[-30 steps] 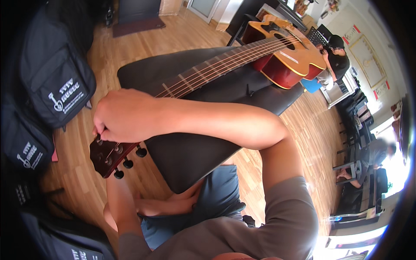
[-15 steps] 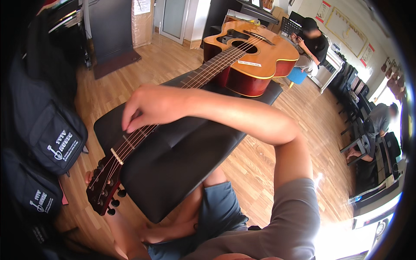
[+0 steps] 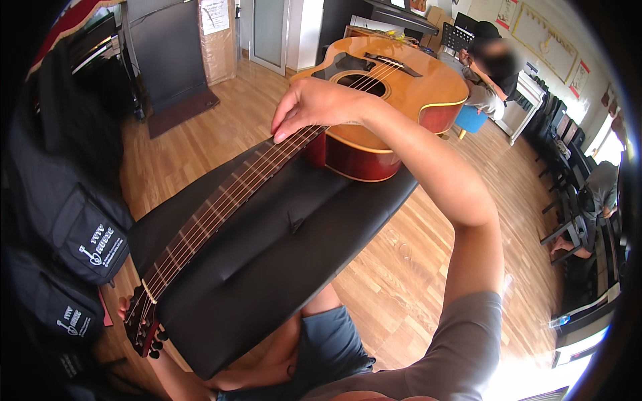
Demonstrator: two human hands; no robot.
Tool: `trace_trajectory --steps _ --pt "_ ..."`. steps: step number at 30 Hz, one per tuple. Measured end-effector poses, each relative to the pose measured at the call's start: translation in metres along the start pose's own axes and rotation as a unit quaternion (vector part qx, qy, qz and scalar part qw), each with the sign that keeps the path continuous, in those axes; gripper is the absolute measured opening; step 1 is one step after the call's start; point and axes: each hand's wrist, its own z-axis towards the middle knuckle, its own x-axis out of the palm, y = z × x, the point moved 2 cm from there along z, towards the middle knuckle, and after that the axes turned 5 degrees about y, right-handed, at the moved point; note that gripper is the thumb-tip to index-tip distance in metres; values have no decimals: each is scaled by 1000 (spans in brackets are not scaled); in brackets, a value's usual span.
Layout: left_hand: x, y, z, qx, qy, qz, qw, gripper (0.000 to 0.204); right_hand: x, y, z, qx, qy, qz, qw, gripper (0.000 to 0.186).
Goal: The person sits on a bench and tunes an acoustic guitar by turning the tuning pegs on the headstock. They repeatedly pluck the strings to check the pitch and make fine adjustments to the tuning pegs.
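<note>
An acoustic guitar with a pale top and red sides lies face up on a black padded bench, its neck reaching toward the lower left. My right hand is at the strings near the top of the fretboard, thumb and fingertips closed together at a string; whether the string is gripped is too small to tell. Fingers of my left hand curl at the far side of the headstock, beside the tuning pegs, the rest of that hand mostly hidden behind it.
Black gig bags crowd the left. Behind the guitar a person sits on a blue stool. Another person sits among dark stands and keyboards along the right. A dark panel stands at the back.
My right hand has moved from the headstock up along the neck toward the sound hole. The camera view has shifted, so more of the bench and back wall shows.
</note>
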Motion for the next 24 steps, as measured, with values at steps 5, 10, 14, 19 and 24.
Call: trace_trajectory --steps 5,10,14,19,24 --pt "13 -17 -6 2 -4 29 1000 48 -54 -75 -22 -12 -94 -76 993 23" --pt "19 -30 -3 9 13 113 993 61 -128 -177 -95 88 -224 -220 945 35" --pt "-34 -61 -37 99 -102 231 963 62 -141 -211 -116 107 -227 -225 941 35" --pt "29 -38 -13 26 -68 178 981 56 -130 -214 -120 73 -286 -215 931 31" --pt "23 -45 -20 37 -105 176 978 56 -127 -218 -124 37 -314 -233 920 27"
